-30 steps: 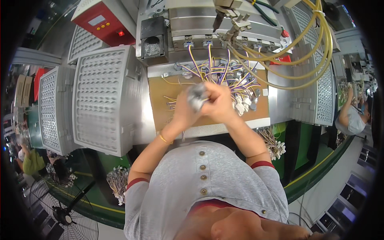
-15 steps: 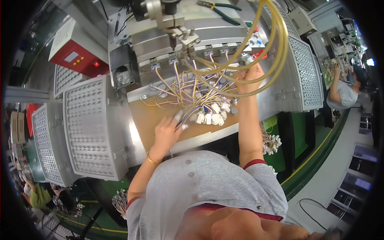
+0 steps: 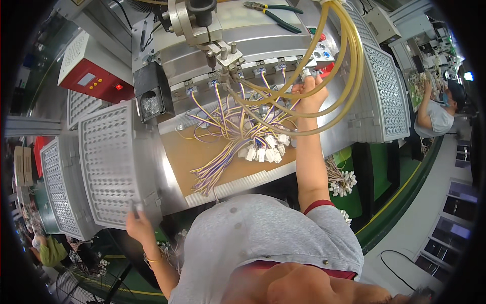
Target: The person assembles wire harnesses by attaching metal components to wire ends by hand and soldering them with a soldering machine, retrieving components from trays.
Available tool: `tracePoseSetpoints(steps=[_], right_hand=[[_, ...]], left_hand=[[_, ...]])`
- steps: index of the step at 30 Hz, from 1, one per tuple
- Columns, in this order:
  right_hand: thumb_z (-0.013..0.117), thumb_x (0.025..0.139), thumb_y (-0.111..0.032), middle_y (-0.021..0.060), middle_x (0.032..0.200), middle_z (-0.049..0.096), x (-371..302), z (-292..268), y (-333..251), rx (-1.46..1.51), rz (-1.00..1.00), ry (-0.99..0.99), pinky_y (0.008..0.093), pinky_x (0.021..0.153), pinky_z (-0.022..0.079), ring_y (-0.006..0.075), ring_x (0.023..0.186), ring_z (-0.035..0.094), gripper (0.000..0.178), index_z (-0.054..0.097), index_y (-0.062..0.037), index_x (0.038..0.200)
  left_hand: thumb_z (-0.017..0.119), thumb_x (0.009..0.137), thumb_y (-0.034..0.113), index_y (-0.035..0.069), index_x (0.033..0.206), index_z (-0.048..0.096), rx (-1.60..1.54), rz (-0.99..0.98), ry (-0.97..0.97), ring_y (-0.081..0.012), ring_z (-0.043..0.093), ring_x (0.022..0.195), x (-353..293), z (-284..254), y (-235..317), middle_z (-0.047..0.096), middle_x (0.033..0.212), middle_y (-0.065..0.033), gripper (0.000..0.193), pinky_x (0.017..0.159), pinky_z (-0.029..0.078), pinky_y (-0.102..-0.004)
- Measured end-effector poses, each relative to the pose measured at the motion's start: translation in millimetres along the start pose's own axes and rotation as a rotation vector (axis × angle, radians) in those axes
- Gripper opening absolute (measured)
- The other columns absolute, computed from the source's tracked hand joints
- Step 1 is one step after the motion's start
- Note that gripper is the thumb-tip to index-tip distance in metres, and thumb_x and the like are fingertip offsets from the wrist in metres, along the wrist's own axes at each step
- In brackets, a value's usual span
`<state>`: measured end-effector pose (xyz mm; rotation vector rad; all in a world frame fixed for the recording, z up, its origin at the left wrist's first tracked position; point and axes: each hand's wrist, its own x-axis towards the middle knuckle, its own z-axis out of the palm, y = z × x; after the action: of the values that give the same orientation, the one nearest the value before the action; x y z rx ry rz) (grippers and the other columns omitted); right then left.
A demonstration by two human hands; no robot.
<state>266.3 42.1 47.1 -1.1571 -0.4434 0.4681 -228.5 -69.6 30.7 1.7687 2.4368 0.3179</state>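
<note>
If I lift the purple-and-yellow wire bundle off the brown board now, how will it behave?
The wire bundle is probably floppy: its thin strands curve and splay loosely. It may snag, since many wires cross near the metal machine. The white connectors clustered on its right would likely dangle.

We get bright, even indoor light with soft, faint shadows. Glare streaks metal tabletop (image 3: 168,172); small white light (image 3: 469,76) burns out at far right. We find left hand (image 3: 141,229) blurred, wires (image 3: 216,163) crisper. Fisheye bends straight edges toward rim, where corners drop to black; distant co-worker (image 3: 436,119) at right looks soft, short on detail.
</note>
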Motion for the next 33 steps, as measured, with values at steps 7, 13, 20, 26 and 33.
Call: tracePoseSetpoints(steps=[7,13,20,26,33], right_hand=[[0.049,0.078,-0.006,0.0049,0.051,0.048,3,-11,13,-0.021,-0.038,0.019,0.0241,0.034,0.039,0.0159,0.039,0.051,0.009,0.045,-0.0023,0.071],[0.053,0.077,-0.003,0.0047,0.063,0.054,6,-20,16,0.031,-0.02,-0.042,0.0238,0.041,0.04,0.0131,0.042,0.052,0.007,0.048,0.0013,0.076],[0.055,0.081,-0.014,0.005,0.061,0.055,16,-22,56,0.018,-0.021,-0.042,0.0242,0.043,0.043,0.0145,0.044,0.054,0.014,0.053,0.0003,0.08],[0.05,0.081,-0.014,0.0099,0.072,0.059,14,-27,23,0.048,0.071,-0.042,0.0228,0.048,0.045,0.015,0.058,0.056,0.019,0.057,0.0027,0.084],[0.051,0.083,-0.024,0.0158,0.074,0.06,31,-14,14,0.053,0.174,-0.195,0.0264,0.054,0.049,0.0202,0.059,0.057,0.025,0.05,0.0013,0.084]], left_hand=[[0.067,0.058,0.01,0.003,0.113,0.05,0.37,0.173,0.13,-0.0337,0.046,0.081,-26,11,19,0.05,0.087,-0.0137,0.058,0.068,0.041,-0.0408],[0.068,0.057,0.01,0.001,0.094,0.053,0.192,0.257,0.164,-0.035,0.045,0.08,-15,15,13,0.05,0.082,-0.0144,0.042,0.069,0.04,-0.0417],[0.072,0.058,0.012,-0.007,0.098,0.049,0.091,0.213,0.182,-0.0409,0.048,0.091,-11,-54,-26,0.052,0.094,-0.0236,0.05,0.081,0.038,-0.041],[0.068,0.064,0.002,-0.001,0.108,0.051,-0.612,0.087,0.174,-0.0111,0.051,0.084,14,-136,5,0.056,0.094,-0.0036,0.047,0.076,0.041,-0.0229],[0.069,0.067,0.007,-0.008,0.111,0.05,-0.973,0.33,0.476,-0.0151,0.055,0.089,138,-176,40,0.057,0.101,-0.0117,0.05,0.078,0.045,-0.0252]])
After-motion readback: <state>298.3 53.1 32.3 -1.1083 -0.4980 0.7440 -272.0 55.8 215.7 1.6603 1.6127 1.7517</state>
